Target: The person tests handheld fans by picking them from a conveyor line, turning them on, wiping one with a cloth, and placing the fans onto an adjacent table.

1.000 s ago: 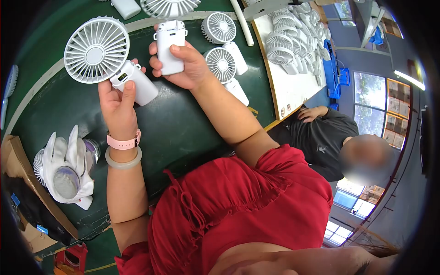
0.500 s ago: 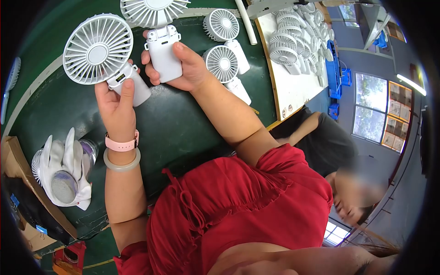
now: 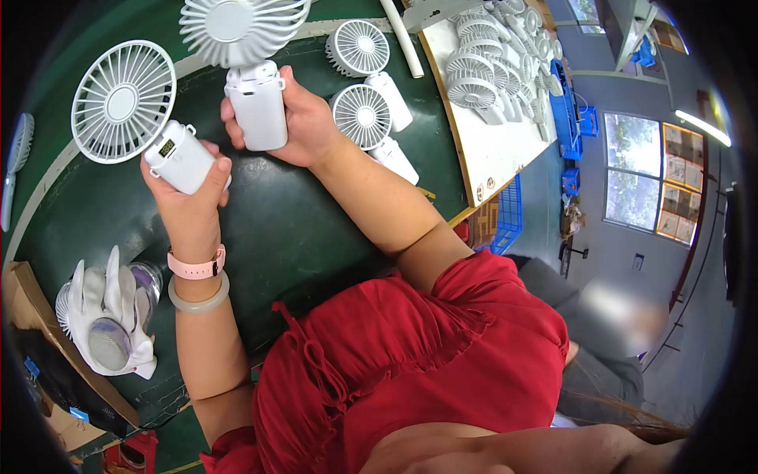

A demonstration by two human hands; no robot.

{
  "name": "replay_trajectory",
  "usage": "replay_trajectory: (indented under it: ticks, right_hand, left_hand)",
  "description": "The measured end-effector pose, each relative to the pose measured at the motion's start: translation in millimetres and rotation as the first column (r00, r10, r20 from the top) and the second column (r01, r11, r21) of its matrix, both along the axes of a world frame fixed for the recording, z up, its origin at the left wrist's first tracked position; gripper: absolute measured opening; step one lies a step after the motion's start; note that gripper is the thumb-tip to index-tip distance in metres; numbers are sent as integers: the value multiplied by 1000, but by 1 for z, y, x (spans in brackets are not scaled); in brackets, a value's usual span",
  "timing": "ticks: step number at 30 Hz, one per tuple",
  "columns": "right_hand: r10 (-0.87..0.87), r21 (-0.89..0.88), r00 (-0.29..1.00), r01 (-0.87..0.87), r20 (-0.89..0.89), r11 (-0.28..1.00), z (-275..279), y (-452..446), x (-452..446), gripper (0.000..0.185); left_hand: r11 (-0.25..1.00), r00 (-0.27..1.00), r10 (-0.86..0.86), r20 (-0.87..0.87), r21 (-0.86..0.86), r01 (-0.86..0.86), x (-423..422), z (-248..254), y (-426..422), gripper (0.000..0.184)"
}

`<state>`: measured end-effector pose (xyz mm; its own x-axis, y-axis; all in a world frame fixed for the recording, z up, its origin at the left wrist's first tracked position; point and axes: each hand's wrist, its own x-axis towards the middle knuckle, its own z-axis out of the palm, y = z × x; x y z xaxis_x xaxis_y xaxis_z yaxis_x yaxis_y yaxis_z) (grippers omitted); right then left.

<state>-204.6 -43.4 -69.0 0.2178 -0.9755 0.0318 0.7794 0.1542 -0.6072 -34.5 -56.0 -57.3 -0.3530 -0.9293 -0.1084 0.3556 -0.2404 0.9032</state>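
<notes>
My left hand point(image 3: 188, 197) is closed around the handle of a white handheld fan point(image 3: 122, 103). A small lit display shows on that handle, and the round grille tilts to the left. My right hand point(image 3: 304, 126) grips the handle of another white handheld fan point(image 3: 257, 107), whose head is partly cut off by the top edge. That handle has a small dark slot near its top. Just right of my right hand, two more white fans, an upper fan point(image 3: 359, 49) and a lower fan point(image 3: 363, 117), lie on the dark green table point(image 3: 276, 213).
A white rabbit-eared object point(image 3: 110, 336) stands at the left beside a cardboard box point(image 3: 59, 332). Many white fans point(image 3: 478, 79) are heaped on a white-topped table point(image 3: 505, 158) at the right. Blue crates point(image 3: 564, 118) stand beyond it. A person in dark clothing point(image 3: 604, 375) is behind at the right.
Both held fans have shifted left in view, and the left one now tilts further away from the other. The person behind has moved lower in view, uncovering a blue crate.
</notes>
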Motion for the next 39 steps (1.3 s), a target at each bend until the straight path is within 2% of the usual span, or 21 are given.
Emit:
replay_trajectory:
  ticks: [1, 2, 3, 4, 5, 6, 7, 9, 14, 16, 24, 27, 39]
  right_hand:
    - [-132, -52, 983, 126, -130, 991, 2, 2, 3, 55]
    - [-266, -125, 931, 241, -251, 962, 4, 2, 4, 51]
    - [-247, -50, 945, 242, -215, 969, 8, 5, 3, 51]
    - [-253, -49, 945, 248, -208, 968, 13, 5, 3, 51]
    - [-292, -41, 916, 292, -274, 956, 16, 5, 4, 50]
    - [-328, -31, 882, 338, -337, 941, 16, 7, 5, 48]
    - [-376, -99, 845, 367, -381, 925, 13, 3, 5, 47]
    - [-419, -170, 735, 392, -533, 904, 9, 1, 0, 44]
    - [-441, -134, 749, 435, -495, 890, 10, 1, 3, 40]
    - [-451, -123, 755, 451, -476, 884, 12, 1, 5, 47]
    - [-432, -101, 767, 441, -474, 892, 12, 2, 6, 47]
    - [-407, -100, 738, 423, -538, 901, 15, 5, 5, 47]
    - [-440, -147, 711, 437, -548, 888, 12, 4, 10, 44]
  left_hand:
    - [1000, 1000, 0, 5, 1, 0, 3, -1, -1, 54]
    - [999, 1000, -22, 19, 34, 22, 5, -3, -4, 45]
    - [997, 998, -46, 33, 66, 44, 6, -3, -6, 36]
    - [997, 999, -42, -6, 65, 42, 5, 0, -5, 26]
    - [997, 999, -49, 2, 68, 48, 6, -2, -5, 26]
    - [990, 993, -98, -71, 99, 105, 8, -7, -5, 27]
    - [979, 979, -143, -146, 123, 162, 9, -8, -5, 29]
    - [979, 969, -160, -186, 99, 181, 7, -8, -4, 30]
    - [980, 936, -161, -313, 61, 189, 7, -17, -5, 38]
    - [979, 939, -161, -302, 71, 191, 7, -16, -5, 42]
    - [981, 947, -160, -280, 65, 185, 2, -8, -2, 62]
    - [980, 946, -165, -279, 64, 189, 1, -7, -1, 64]
    - [981, 957, -166, -239, 64, 186, 1, -4, -1, 70]
